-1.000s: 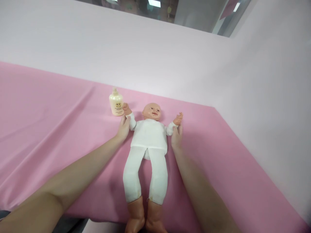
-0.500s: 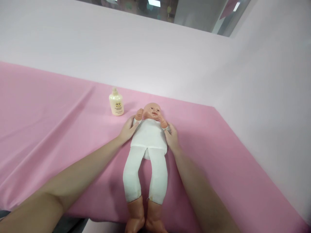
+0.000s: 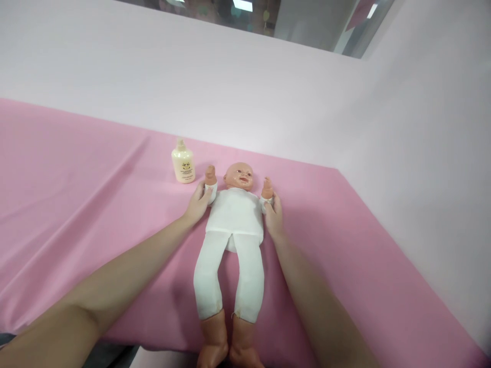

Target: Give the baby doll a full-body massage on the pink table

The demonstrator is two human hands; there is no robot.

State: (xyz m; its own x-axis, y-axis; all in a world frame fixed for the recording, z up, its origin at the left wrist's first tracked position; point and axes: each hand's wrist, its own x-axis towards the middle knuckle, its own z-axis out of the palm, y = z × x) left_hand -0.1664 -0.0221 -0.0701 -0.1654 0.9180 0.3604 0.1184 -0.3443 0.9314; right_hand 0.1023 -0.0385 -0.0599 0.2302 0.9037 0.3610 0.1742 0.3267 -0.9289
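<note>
A baby doll [image 3: 235,212] with a white cloth body lies on its back on the pink cloth, its head away from me and its feet at the near edge. My left hand [image 3: 197,204] is closed around the doll's arm on the left [image 3: 210,191], just below its plastic hand. Round the doll's arm on the right [image 3: 266,199], my right hand [image 3: 273,214] is closed in the same way. Both doll arms stick out to the sides, with their hands pointing up beside the head. Some of my fingers are hidden behind the doll's sleeves.
A pale yellow lotion bottle [image 3: 184,164] stands upright left of the doll's head. Pink cloth [image 3: 95,189] covers the table, with folds on the left. Behind it rises a white wall [image 3: 230,87] with a window [image 3: 299,25] at the top.
The doll's arms have swung outward, away from its face and chest. My hands have moved slightly apart with them. The doll's body and the bottle have stayed in place.
</note>
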